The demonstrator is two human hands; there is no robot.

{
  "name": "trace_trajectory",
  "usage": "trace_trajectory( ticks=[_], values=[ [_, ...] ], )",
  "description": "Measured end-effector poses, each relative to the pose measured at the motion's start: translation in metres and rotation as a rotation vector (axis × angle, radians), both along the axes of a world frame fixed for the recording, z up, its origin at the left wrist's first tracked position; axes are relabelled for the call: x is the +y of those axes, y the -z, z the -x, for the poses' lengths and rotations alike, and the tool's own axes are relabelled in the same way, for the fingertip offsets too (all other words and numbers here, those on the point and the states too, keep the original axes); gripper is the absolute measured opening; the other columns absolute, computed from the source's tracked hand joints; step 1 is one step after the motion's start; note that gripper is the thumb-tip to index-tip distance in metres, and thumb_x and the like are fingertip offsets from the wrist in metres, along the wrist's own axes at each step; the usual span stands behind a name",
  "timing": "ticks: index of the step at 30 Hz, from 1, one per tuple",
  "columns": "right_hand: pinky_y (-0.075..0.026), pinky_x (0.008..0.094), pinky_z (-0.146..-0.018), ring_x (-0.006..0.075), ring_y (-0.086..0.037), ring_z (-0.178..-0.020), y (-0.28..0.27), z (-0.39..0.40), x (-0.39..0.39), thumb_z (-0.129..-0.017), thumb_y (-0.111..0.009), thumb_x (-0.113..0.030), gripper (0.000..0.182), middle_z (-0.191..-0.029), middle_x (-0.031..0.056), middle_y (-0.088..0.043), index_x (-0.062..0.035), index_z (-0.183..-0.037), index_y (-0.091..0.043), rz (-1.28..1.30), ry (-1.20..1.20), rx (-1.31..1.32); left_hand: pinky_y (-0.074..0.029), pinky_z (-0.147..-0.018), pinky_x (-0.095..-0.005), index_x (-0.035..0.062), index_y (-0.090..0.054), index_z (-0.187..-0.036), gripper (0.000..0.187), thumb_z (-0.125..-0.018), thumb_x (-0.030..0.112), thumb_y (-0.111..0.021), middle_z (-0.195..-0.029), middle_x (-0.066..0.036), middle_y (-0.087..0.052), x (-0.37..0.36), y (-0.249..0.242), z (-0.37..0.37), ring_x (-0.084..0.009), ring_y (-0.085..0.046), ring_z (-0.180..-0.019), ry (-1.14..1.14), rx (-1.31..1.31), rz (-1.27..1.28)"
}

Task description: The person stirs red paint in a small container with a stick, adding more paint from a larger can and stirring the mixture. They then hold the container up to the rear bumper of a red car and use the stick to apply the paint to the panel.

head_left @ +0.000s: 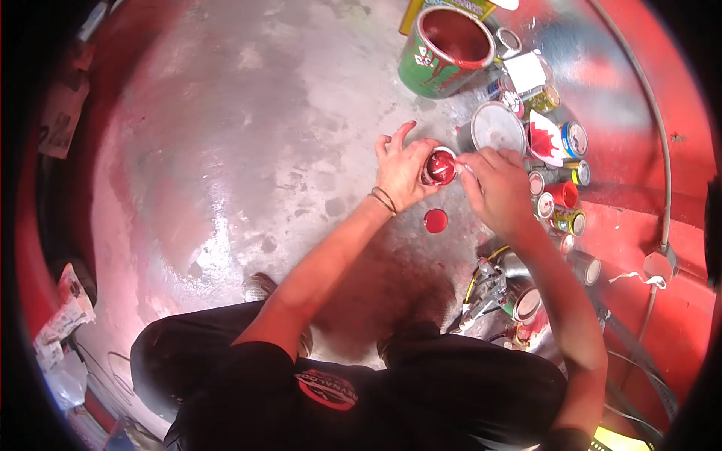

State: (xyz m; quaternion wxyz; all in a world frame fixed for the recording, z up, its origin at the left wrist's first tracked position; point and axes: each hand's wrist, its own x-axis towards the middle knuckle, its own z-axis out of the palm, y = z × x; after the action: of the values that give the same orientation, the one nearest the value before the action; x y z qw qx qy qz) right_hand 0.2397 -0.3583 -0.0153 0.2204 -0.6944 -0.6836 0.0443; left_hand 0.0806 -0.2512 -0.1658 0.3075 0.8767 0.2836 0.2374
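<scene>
Head view: left hand (pixel 404 171), one finger spread, grips a can (pixel 440 168) while right hand (pixel 500 188) pinches something pale (pixel 462 168) at its three-o'clock rim, close work seemingly demanding steadiness.

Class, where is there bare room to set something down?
Bare floor spreads left of the green bucket and left hand; a smaller patch lies between the forearms, nearer than the red disc. Crowded: the cans beyond the right hand.

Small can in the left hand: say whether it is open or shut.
Open: no lid covers the can, and red paint shows inside its rim. The left hand holds it.
</scene>
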Motion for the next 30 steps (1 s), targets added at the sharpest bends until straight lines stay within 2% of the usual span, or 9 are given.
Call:
trace_trajectory(
  ticks=[2, 5, 8, 11, 14, 17, 20, 26, 30],
  values=[
    [-0.051, 0.0454, -0.086, 0.0326, -0.068, -0.083, -0.010, 0.009, -0.001, -0.100, -0.074, -0.019, 0.013, -0.090, 0.0099, -0.073, -0.0099, -0.106, -0.081, 0.170, 0.038, 0.121, -0.024, -0.118, -0.0624, 0.0201, -0.070, -0.140, 0.083, -0.066, 0.045, -0.099, -0.139, -0.001, -0.073, 0.000, -0.009, 0.011, -0.0374, -0.040, -0.158, -0.029, -0.023, 0.026],
    [-0.051, 0.0454, -0.085, 0.0329, -0.069, -0.081, -0.018, 0.018, 0.008, -0.100, -0.074, -0.020, 0.013, -0.091, 0.0107, -0.073, -0.0105, -0.106, -0.082, 0.017, 0.060, 0.135, -0.023, -0.121, -0.0618, 0.0175, -0.069, -0.141, 0.085, -0.067, 0.046, -0.100, -0.139, -0.004, -0.073, -0.001, -0.017, 0.025, -0.0353, -0.045, -0.154, -0.074, -0.012, 0.089],
    [-0.051, 0.0445, -0.084, 0.0329, -0.068, -0.079, -0.026, 0.027, 0.011, -0.101, -0.074, -0.019, 0.015, -0.093, 0.0117, -0.074, -0.0091, -0.108, -0.082, 0.044, -0.077, -0.021, -0.022, -0.123, -0.0614, 0.0165, -0.066, -0.145, 0.088, -0.069, 0.046, -0.100, -0.137, -0.007, -0.073, 0.003, -0.018, 0.040, -0.0311, -0.056, -0.146, -0.138, -0.096, 0.100],
    [-0.051, 0.0434, -0.084, 0.0325, -0.069, -0.082, -0.026, 0.042, 0.025, -0.100, -0.075, -0.018, 0.014, -0.095, 0.0110, -0.076, -0.0082, -0.108, -0.082, 0.065, -0.018, 0.250, -0.022, -0.124, -0.0608, 0.0153, -0.061, -0.150, 0.093, -0.071, 0.046, -0.099, -0.136, -0.008, -0.073, 0.008, -0.025, 0.055, -0.0269, -0.064, -0.137, -0.117, -0.040, 0.161],
    [-0.051, 0.0427, -0.084, 0.0321, -0.071, -0.085, -0.037, 0.047, 0.031, -0.100, -0.076, -0.016, 0.014, -0.096, 0.0103, -0.077, -0.0086, -0.110, -0.082, 0.033, -0.130, -0.030, -0.021, -0.126, -0.0607, 0.0136, -0.059, -0.152, 0.096, -0.071, 0.045, -0.099, -0.137, -0.008, -0.073, 0.012, -0.032, 0.065, -0.0260, -0.066, -0.134, -0.158, -0.050, 0.153],
    [-0.051, 0.0416, -0.085, 0.0305, -0.071, -0.089, -0.035, 0.054, 0.043, -0.099, -0.076, -0.016, 0.014, -0.099, 0.0083, -0.077, -0.0106, -0.110, -0.082, 0.090, -0.093, 0.351, -0.021, -0.127, -0.0610, 0.0128, -0.057, -0.156, 0.099, -0.072, 0.044, -0.100, -0.139, -0.009, -0.073, 0.014, -0.033, 0.075, -0.0267, -0.065, -0.136, -0.153, -0.056, 0.160],
    [-0.050, 0.0401, -0.088, 0.0291, -0.071, -0.091, -0.040, 0.055, 0.048, -0.099, -0.076, -0.015, 0.015, -0.103, 0.0071, -0.078, -0.0114, -0.112, -0.082, -0.125, -0.210, -0.050, -0.023, -0.127, -0.0616, 0.0120, -0.053, -0.160, 0.104, -0.072, 0.041, -0.100, -0.143, -0.010, -0.072, 0.018, -0.035, 0.081, -0.0283, -0.064, -0.138, -0.174, -0.108, 0.206],
    [-0.049, 0.0412, -0.092, 0.0257, -0.071, -0.095, -0.051, 0.066, 0.048, -0.099, -0.078, -0.018, 0.016, -0.105, 0.0056, -0.077, -0.0123, -0.113, -0.082, -0.061, -0.273, -0.004, -0.029, -0.128, -0.0613, 0.0112, -0.050, -0.164, 0.106, -0.074, 0.038, -0.100, -0.147, -0.012, -0.069, 0.028, -0.043, 0.085, -0.0311, -0.064, -0.140, -0.164, -0.154, 0.193],
    [-0.050, 0.0415, -0.094, 0.0278, -0.072, -0.101, -0.060, 0.066, 0.045, -0.101, -0.076, -0.016, 0.016, -0.106, 0.0073, -0.078, -0.0095, -0.114, -0.080, -0.015, -0.286, -0.120, -0.029, -0.128, -0.0601, 0.0166, -0.049, -0.163, 0.104, -0.075, 0.038, -0.098, -0.142, -0.008, -0.072, 0.031, -0.044, 0.088, -0.0275, -0.063, -0.140, -0.159, -0.132, 0.168]
  ],
)
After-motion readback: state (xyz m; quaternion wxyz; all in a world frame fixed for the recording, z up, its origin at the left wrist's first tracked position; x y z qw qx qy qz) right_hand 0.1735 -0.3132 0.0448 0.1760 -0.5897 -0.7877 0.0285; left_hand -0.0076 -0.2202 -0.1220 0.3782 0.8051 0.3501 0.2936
